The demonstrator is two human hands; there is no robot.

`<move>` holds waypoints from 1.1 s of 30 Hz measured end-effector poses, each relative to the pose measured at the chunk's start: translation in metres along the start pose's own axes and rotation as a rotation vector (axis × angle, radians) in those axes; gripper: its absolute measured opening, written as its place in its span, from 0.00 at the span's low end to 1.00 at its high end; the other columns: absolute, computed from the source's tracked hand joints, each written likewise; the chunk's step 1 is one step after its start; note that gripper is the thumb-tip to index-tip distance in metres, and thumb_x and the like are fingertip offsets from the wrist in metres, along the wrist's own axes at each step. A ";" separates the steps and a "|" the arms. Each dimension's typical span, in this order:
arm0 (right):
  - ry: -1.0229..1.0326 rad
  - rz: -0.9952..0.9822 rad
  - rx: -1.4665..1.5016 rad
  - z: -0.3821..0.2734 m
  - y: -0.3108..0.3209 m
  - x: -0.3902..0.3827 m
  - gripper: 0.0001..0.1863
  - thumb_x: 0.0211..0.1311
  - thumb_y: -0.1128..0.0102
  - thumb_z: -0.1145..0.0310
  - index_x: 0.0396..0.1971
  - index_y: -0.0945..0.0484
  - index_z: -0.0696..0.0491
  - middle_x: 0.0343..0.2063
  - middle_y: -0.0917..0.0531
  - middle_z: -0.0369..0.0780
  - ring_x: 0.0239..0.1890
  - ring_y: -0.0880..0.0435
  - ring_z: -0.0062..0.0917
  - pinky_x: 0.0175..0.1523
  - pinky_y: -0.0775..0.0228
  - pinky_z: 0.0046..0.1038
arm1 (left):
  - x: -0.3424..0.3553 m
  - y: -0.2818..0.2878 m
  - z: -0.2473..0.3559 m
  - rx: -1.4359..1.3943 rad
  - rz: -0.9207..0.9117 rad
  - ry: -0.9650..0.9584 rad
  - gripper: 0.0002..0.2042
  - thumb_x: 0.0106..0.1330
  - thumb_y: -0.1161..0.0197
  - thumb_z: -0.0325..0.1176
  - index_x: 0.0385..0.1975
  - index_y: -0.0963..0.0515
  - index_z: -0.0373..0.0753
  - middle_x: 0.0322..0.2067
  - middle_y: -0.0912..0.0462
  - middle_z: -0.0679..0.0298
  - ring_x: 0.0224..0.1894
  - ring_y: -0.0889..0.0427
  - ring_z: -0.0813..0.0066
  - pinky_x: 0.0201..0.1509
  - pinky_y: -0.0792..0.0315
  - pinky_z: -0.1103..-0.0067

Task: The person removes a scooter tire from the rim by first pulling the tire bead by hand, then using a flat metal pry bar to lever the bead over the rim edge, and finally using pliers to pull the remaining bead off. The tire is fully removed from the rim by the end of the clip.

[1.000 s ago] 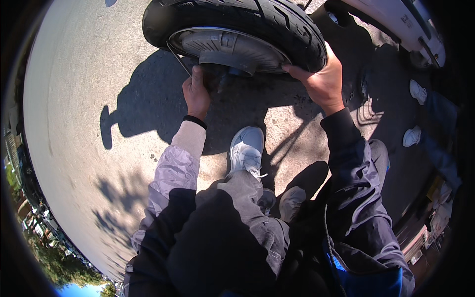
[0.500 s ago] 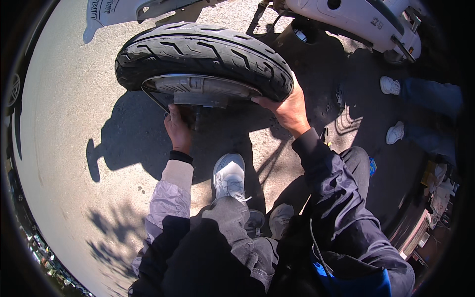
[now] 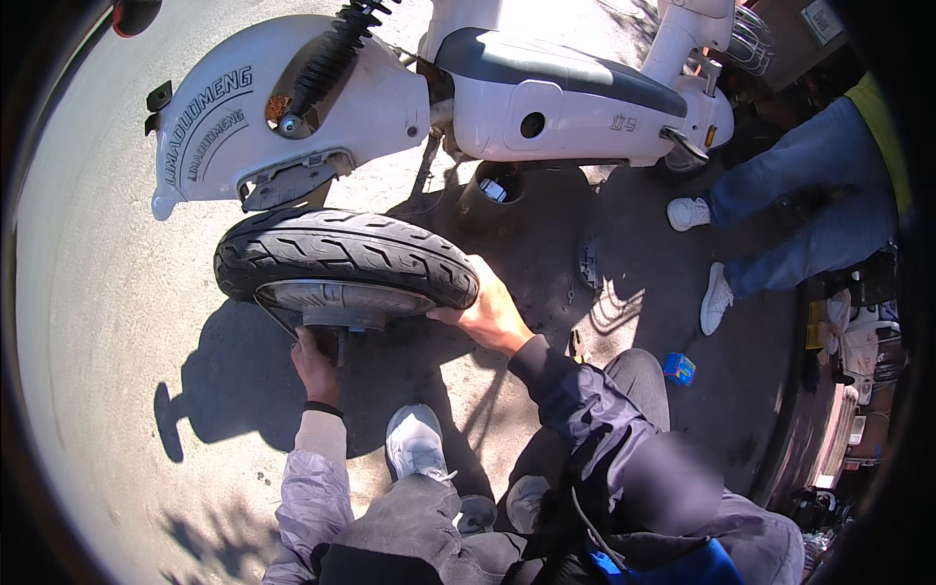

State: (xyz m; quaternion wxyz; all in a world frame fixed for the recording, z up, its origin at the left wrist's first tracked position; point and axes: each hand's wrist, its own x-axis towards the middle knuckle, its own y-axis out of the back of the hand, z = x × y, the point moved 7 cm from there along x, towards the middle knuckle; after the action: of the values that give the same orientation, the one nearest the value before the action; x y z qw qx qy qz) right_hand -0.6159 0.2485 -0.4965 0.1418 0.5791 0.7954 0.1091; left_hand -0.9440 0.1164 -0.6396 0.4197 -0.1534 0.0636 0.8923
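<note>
Holding wheel (black tyre) with both hands, white scooter near

A head-worn fisheye looks down at both hands.

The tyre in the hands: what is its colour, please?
The tyre is black; it shows best in the head view.

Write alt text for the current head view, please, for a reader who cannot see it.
A person's right hand grips the treaded tyre of a scooter wheel; the left hand is by its metal hub. Beyond is a white scooter with a black shock absorber; at right, another person's jeans and white shoes.
</note>
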 end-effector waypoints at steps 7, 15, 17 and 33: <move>0.242 -0.178 -0.036 -0.049 0.018 0.009 0.32 0.50 0.29 0.81 0.60 0.24 0.58 0.50 0.16 0.50 0.53 0.13 0.41 0.63 0.22 0.35 | -0.001 -0.002 0.001 0.129 -0.172 -0.052 0.35 0.87 0.56 0.65 0.33 0.17 0.37 0.26 0.19 0.69 0.26 0.27 0.76 0.34 0.32 0.72; 0.139 -0.153 -0.049 -0.037 0.023 0.014 0.22 0.52 0.26 0.80 0.48 0.21 0.56 0.34 0.14 0.42 0.38 0.15 0.26 0.50 0.21 0.30 | 0.004 -0.004 0.029 0.515 -0.633 -0.095 0.23 0.83 0.39 0.51 0.46 0.16 0.32 0.36 0.12 0.61 0.37 0.17 0.71 0.44 0.23 0.70; 0.187 -0.121 -0.016 -0.037 0.022 0.012 0.18 0.51 0.29 0.82 0.43 0.21 0.56 0.32 0.15 0.43 0.35 0.15 0.30 0.47 0.21 0.32 | 0.009 -0.019 0.040 0.612 -0.785 -0.115 0.20 0.80 0.33 0.48 0.46 0.17 0.31 0.35 0.12 0.63 0.37 0.16 0.72 0.43 0.21 0.70; 0.111 -0.240 0.146 -0.005 0.031 0.002 0.26 0.52 0.28 0.88 0.53 0.20 0.54 0.44 0.15 0.31 0.49 0.20 0.18 0.63 0.26 0.25 | 0.002 -0.024 0.096 0.258 -0.654 0.414 0.16 0.68 0.23 0.25 0.51 0.19 0.28 0.55 0.14 0.55 0.53 0.09 0.64 0.60 0.11 0.67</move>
State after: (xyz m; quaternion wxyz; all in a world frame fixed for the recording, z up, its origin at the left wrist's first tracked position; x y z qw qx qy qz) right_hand -0.5908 0.2601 -0.4817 0.0672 0.4816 0.8714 0.0650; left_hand -0.9477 0.1564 -0.5489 0.6755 -0.2882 0.2058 0.6467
